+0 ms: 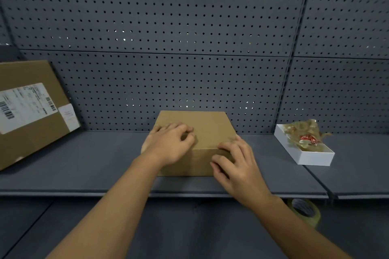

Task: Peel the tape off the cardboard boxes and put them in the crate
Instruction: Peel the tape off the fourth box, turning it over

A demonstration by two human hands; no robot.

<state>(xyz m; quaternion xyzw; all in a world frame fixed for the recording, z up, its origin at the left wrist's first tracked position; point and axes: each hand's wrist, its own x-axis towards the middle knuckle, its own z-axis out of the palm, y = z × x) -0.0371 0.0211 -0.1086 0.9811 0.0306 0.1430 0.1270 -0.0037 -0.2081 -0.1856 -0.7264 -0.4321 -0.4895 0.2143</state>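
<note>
A small plain brown cardboard box (196, 132) is seen at the middle of the dark grey shelf (84, 164), set against the perforated back panel. The left hand (168, 145) is laid on the box top, fingers curled with the tips pressed near the front edge. The right hand (235, 162) is placed at the front right corner, fingers bent and picking at the seam there. Tape is not clearly distinguished. The box is judged light and stiff; a steadying press from above is advised while the tape end is lifted at the corner.
</note>
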